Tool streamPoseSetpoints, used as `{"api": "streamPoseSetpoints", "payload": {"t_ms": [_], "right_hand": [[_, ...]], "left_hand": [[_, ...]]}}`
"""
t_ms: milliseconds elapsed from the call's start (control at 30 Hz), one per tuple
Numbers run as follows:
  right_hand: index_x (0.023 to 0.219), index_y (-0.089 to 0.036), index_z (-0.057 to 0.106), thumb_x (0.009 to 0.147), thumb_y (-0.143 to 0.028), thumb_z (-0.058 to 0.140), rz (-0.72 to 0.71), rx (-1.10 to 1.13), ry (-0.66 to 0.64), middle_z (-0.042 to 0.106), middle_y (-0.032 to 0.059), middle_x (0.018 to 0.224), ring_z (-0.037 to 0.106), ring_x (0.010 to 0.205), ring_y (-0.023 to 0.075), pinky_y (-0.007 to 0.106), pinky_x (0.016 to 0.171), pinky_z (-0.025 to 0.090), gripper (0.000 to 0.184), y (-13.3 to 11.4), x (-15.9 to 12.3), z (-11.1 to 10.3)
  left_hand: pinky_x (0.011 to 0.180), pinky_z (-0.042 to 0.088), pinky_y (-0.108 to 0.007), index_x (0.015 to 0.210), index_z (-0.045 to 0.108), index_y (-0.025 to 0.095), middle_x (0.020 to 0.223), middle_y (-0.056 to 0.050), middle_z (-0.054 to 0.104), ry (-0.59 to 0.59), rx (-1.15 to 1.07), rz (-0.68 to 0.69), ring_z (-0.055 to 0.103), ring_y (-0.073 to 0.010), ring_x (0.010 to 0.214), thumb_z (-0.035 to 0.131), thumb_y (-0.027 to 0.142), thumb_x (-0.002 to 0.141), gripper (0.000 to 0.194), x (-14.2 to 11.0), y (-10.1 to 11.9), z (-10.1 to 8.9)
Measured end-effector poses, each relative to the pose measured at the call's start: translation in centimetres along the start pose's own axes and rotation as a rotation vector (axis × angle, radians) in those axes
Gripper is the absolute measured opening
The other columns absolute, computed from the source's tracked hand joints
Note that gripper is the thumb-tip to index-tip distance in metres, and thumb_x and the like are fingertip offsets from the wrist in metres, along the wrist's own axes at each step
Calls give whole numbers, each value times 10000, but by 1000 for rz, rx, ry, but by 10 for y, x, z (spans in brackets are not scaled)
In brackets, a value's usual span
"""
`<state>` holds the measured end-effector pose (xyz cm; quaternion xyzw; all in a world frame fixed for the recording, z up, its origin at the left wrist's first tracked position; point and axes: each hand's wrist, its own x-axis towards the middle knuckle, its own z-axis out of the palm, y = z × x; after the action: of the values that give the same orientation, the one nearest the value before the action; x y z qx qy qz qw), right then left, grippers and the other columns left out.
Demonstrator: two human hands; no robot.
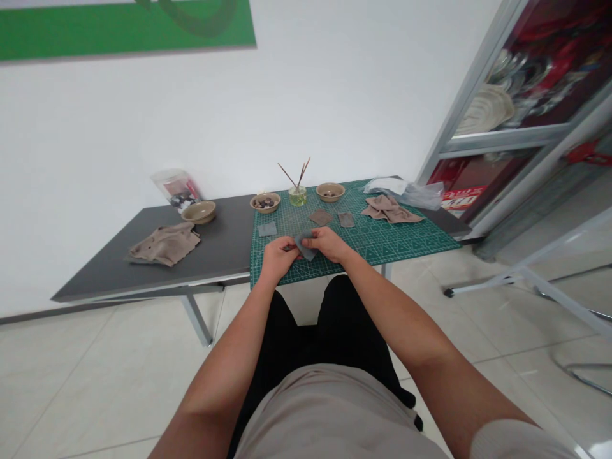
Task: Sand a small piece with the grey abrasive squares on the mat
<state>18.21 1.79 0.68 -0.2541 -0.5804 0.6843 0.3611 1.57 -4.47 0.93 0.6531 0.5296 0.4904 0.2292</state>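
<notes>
My right hand point(329, 244) grips a small blue-grey sheet point(306, 247) above the front edge of the green cutting mat point(382, 245); its bent corner points down. The sheet could be cloth or sandpaper. Right beside it, my left hand point(278, 258) is closed, fingertips pinched at the sheet's left side. Whatever sits in those fingertips is too small to name. On the mat beyond my hands lie a pale grey square point(268, 229), a brown square point(320, 216) and a darker grey square point(346, 220).
Behind stand a bowl point(265, 203) of small dark pieces, a glass jar point(297, 196) with thin sticks, and another bowl point(330, 192). Crumpled brown cloth point(389, 210) and clear plastic point(423, 194) lie right. Leftward are a brown cloth point(165, 244), an olive bowl point(199, 212) and a bag point(176, 186).
</notes>
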Motion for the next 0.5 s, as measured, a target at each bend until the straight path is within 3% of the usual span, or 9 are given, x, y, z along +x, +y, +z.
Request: {"api": "streamPoseSetpoints", "payload": {"t_ms": [200, 400, 500], "right_hand": [[791, -121, 729, 604, -457, 869, -11, -21, 11, 714, 28, 700, 602, 579, 119, 244, 571, 474, 409, 2, 1, -3], [818, -133, 737, 608, -348, 878, 7, -141, -11, 726, 33, 721, 638, 628, 142, 260, 618, 500, 332, 1, -1, 2], [820, -129, 737, 619, -383, 866, 5, -89, -10, 730, 36, 732, 632, 624, 137, 258, 619, 494, 348, 1, 0, 1]], "left_hand": [[527, 478, -249, 639, 622, 192, 606, 36, 635, -48, -245, -154, 637, -149, 550, 682, 231, 662, 76, 4, 2, -1], [550, 399, -238, 540, 614, 190, 548, 24, 600, -64, 108, 2, 569, -132, 577, 635, 143, 676, 146, 4, 6, -4], [537, 403, -235, 566, 619, 192, 554, 31, 611, -55, 58, -41, 583, -130, 556, 635, 155, 677, 118, 3, 6, -4]]}}
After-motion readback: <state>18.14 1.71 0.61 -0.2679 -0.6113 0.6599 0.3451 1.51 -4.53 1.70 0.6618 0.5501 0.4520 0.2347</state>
